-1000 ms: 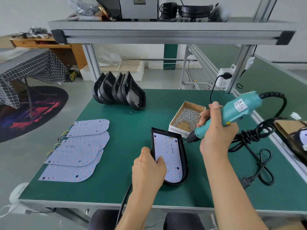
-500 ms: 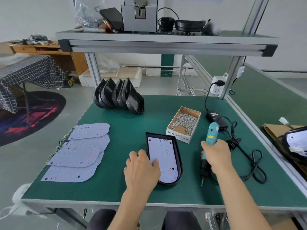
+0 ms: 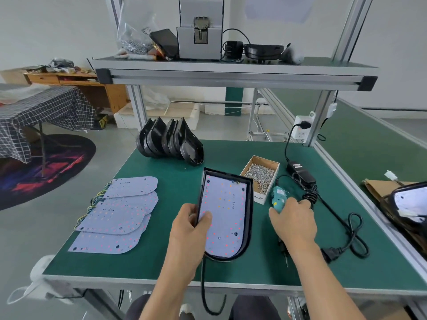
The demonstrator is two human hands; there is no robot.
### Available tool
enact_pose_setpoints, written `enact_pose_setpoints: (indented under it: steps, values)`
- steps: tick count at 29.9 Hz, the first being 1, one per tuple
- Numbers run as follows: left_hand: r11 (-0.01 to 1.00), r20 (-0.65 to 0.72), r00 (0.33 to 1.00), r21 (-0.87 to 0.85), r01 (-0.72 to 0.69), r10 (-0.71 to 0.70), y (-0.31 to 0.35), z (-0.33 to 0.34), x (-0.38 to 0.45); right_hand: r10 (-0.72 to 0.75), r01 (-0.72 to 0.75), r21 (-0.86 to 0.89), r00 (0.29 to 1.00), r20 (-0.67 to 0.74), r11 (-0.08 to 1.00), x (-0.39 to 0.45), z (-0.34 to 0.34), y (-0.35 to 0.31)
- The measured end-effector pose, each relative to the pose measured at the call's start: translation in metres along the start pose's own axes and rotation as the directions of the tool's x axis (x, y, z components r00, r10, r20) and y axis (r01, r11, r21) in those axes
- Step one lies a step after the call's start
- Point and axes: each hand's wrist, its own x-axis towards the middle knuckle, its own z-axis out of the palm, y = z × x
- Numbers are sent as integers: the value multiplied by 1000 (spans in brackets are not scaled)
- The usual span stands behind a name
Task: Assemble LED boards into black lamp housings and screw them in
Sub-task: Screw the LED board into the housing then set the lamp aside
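Green table (image 3: 231,269) under everything, front edge just below both wrists. Black lamp housing (image 3: 248,218) lying near the middle of it, far end tilted up, LED board (image 3: 225,218) seated inside. Gripped at its left rim by the left hand (image 3: 188,229), thumb pressed on the board face, fingers curled round the outer wall. Just right of the housing, apart from it, right hand (image 3: 293,221) lying over the teal screwdriver (image 3: 278,198), fingers curved around its body, tip (image 3: 286,262) sticking out past the wrist toward the front edge. Stack of spare boards (image 3: 115,218) well to the left, bare green between it and the housing. Row of empty housings (image 3: 171,142) standing at the far left edge. Box of screws (image 3: 262,175) touching or nearly touching the housing's far right corner, just beyond the screwdriver. Black cable (image 3: 351,232) looping over the right side, power brick (image 3: 300,172) behind it
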Motion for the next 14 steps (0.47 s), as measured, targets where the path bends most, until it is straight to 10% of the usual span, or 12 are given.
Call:
enact_pose_setpoints:
  steps: [3,7,14]
  values:
    - [953,31,1000,-304,3,6,25,-8,-5,-183,218,318,973,-137,923,-33,-19,-6]
    - [837,-28,999,-545,-48,39,61,-11,0,-594,188,837,782,189,514,-109,-36,-22]
    - [756,-91,995,-648,-94,45,107,-31,17,-723,102,848,581,374,521,-155,-30,-17]
